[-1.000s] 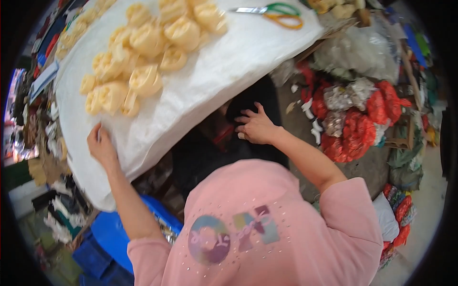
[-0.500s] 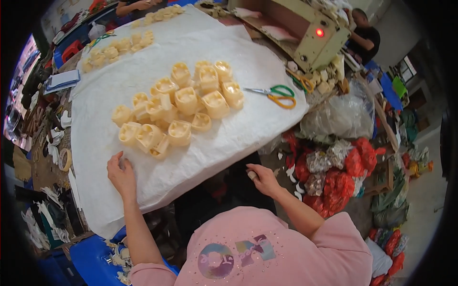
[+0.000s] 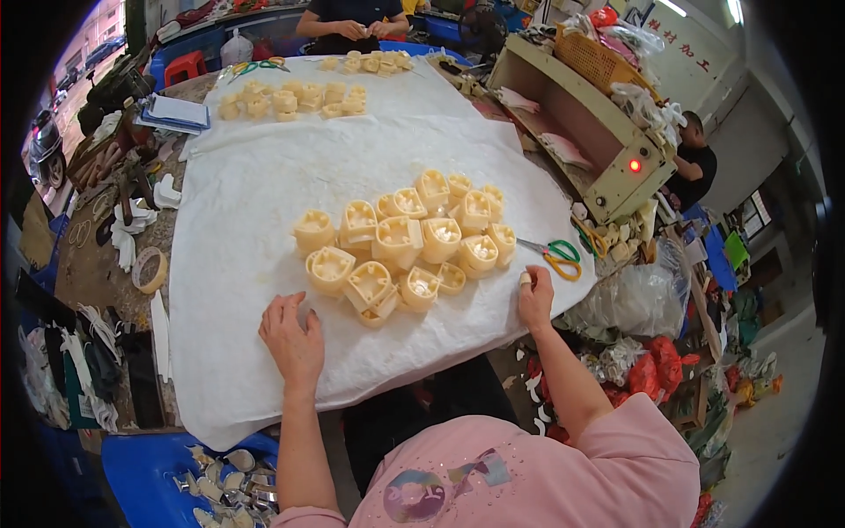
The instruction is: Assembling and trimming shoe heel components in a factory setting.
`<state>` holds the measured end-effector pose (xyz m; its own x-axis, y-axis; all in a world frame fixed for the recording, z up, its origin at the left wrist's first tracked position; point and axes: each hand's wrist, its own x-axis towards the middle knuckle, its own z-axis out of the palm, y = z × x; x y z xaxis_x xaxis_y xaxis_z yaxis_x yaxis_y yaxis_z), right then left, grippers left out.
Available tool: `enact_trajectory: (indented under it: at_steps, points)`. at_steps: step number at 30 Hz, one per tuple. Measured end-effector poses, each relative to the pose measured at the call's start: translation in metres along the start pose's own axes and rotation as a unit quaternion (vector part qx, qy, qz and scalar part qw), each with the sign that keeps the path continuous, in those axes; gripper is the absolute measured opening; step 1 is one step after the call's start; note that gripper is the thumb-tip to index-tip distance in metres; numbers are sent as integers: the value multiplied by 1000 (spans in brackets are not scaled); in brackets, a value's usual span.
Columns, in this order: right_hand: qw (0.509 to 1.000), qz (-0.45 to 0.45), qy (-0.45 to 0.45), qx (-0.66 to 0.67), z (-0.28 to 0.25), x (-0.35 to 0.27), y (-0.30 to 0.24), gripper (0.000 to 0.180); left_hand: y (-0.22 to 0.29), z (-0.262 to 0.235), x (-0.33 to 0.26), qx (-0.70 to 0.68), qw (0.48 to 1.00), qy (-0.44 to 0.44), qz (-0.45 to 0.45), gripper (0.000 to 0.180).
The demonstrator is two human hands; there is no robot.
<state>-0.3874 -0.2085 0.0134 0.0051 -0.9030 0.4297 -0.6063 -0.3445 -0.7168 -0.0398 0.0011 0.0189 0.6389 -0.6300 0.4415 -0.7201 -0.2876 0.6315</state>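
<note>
My left hand (image 3: 293, 343) lies on the white cloth (image 3: 233, 194) near its front left part, fingers apart and nothing in them. My right hand (image 3: 535, 304) rests at the cloth's right front edge, holding nothing that I can see; its fingers are loosely bent, and one digit wears a pale wrap (image 3: 525, 278). Between and beyond both hands sits a cluster of cream-coloured, hollow plastic-looking pieces (image 3: 398, 239), some stacked on others. Scissors (image 3: 563, 257) with green and orange handles lie just beyond my right hand, their blades pointing toward the pieces.
More cream pieces (image 3: 299, 99) lie farther back, before a person in dark clothing (image 3: 352, 22). A beige machine with a red light (image 3: 616, 176) stands at the far right. A tape roll (image 3: 150, 269) lies at left, and a blue container (image 3: 145, 480) holds scraps below.
My right hand has come up from beside my lap to the cloth's edge by the scissors. The view has shifted, so the table appears farther right and lower; the left hand stays on the cloth.
</note>
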Motion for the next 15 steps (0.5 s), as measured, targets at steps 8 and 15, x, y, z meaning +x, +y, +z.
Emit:
enact_trajectory:
  at_steps: [8, 15]
  points:
    - [992, -84, 54, -73, 14, -1, 15, 13, 6, -1, 2, 10, 1000, -6, 1, 33]
    - [981, -99, 43, -164, 5, -3, 23, 21, 13, -4, 3, -9, 1000, -13, 22, 34]
